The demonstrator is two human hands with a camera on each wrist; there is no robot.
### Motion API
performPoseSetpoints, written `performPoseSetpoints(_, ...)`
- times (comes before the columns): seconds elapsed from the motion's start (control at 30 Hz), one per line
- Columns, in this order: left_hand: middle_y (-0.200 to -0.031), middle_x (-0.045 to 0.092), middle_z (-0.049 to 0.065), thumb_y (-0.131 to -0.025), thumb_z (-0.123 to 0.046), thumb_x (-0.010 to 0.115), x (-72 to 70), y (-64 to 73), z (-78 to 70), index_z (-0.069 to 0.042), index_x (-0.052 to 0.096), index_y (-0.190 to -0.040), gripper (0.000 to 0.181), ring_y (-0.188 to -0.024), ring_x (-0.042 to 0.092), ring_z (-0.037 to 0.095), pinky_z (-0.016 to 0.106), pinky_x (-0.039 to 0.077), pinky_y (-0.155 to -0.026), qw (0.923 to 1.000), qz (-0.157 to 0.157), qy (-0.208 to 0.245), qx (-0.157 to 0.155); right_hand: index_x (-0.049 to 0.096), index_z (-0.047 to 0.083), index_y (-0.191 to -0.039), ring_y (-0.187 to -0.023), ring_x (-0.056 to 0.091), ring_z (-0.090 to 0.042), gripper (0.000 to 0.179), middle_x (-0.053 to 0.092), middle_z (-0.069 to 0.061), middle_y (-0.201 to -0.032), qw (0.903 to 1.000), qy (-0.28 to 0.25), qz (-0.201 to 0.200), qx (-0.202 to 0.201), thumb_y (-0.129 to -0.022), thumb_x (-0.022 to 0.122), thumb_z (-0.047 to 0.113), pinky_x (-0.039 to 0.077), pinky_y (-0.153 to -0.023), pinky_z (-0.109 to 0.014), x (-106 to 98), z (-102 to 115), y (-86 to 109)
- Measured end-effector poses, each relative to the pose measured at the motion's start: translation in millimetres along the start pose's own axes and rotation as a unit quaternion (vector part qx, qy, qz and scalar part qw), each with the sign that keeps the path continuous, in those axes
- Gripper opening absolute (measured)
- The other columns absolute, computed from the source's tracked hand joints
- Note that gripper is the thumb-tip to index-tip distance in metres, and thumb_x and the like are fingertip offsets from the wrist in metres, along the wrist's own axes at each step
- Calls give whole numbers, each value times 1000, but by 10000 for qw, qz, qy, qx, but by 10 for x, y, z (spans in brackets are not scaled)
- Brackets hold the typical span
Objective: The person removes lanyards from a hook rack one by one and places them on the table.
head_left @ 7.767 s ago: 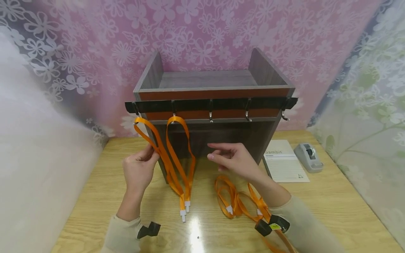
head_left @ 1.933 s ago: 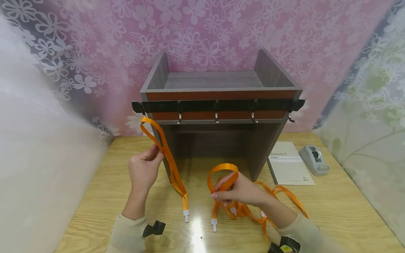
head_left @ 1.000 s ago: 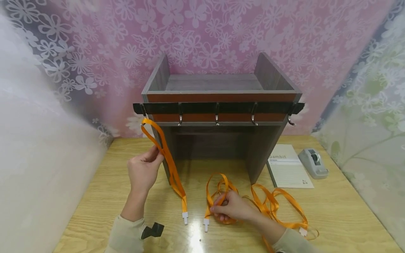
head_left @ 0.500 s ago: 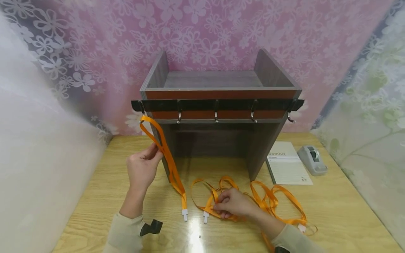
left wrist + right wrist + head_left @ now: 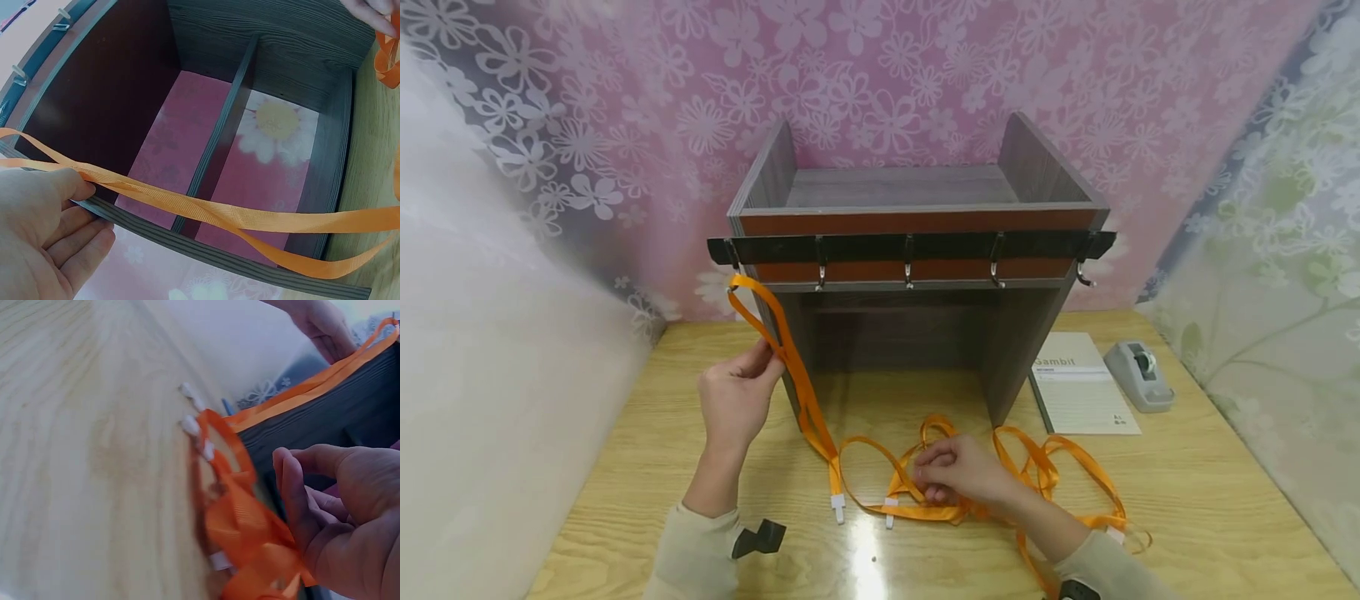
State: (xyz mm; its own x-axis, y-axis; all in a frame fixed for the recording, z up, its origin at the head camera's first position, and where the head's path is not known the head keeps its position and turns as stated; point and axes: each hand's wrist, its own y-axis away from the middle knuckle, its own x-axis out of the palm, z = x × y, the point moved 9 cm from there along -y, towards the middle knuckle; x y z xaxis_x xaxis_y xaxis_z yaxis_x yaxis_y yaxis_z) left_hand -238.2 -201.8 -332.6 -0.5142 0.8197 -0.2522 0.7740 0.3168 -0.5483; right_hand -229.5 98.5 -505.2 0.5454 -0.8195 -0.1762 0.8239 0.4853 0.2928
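Note:
An orange lanyard (image 5: 806,392) hangs from the leftmost hook of the black hook rail (image 5: 865,248). My left hand (image 5: 733,404) pinches its strap partway down, thumb over the strap in the left wrist view. Its white clip (image 5: 838,508) hangs low, over the table. My right hand (image 5: 966,473) is above another lanyard (image 5: 917,512) that lies looped on the table. In the right wrist view the right fingers (image 5: 300,512) are loosely curled, with no strap between thumb and forefinger, and the orange straps (image 5: 240,525) lie below. The other hooks bear nothing.
More tangled orange lanyards (image 5: 1093,479) lie to the right, partly under the right forearm. Behind the rail stands a grey wooden shelf unit (image 5: 1030,358). A notepad (image 5: 1086,392) and a grey tape dispenser (image 5: 1138,377) sit at its right.
The second lanyard, on the second hook at first, came down in my right hand to the table and has been let go. Its loop has spread left. My left hand keeps its pinch.

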Motion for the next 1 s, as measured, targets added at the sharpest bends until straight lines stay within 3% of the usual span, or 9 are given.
performPoseSetpoints(0.23, -94, 76, 12, -84, -6, 79, 9, -3, -8, -5, 78, -105, 21, -77, 63, -18, 6, 53, -67, 10000, -9, 18, 66, 66, -11, -119, -71, 73, -24, 40, 74, -24, -91, 9981, 160, 23, -587, -95, 70, 20, 63, -69, -40, -134, 339, 28)
performPoseSetpoints(0.37, -96, 76, 13, -83, -5, 79, 10, 3, -2, -5, 77, -105, 22, -77, 64, -18, 7, 53, -67, 10000, 2, 93, 11, 64, -9, -123, -71, 73, -21, 41, 75, -20, -92, 9952, 247, -94, -939, -94, 70, 20, 62, -71, -47, -206, 597, 47)
performPoseSetpoints(0.53, -96, 76, 13, -83, -6, 80, 10, 1, 3, -4, 77, -105, 22, -78, 63, -18, 7, 53, -69, 9999, -13, 96, 29, 64, -3, -128, -72, 72, -18, 43, 75, -14, -91, 9904, 375, -230, -1307, -93, 72, 20, 63, -71, -41, -236, 902, 40)
performPoseSetpoints(0.7, -95, 76, 14, -82, -5, 81, 4, 1, -12, -3, 77, -104, 22, -78, 63, -19, 6, 53, -69, 10000, -30, 47, 56, 65, 6, -130, -74, 73, -19, 44, 76, -10, -92, 9880, 386, -220, -1481, -92, 74, 26, 63, -72, -35, -157, 1131, -23)
performPoseSetpoints(1.0, -95, 76, 15, -82, -5, 81, 2, 0, -24, -2, 77, -104, 23, -78, 63, -19, 6, 53, -69, 9999, -47, 63, 67, 65, 4, -132, -77, 74, -21, 44, 75, -18, -97, 9853, 146, 67, -1699, -91, 74, 20, 63, -74, -38, 120, 1378, -253)
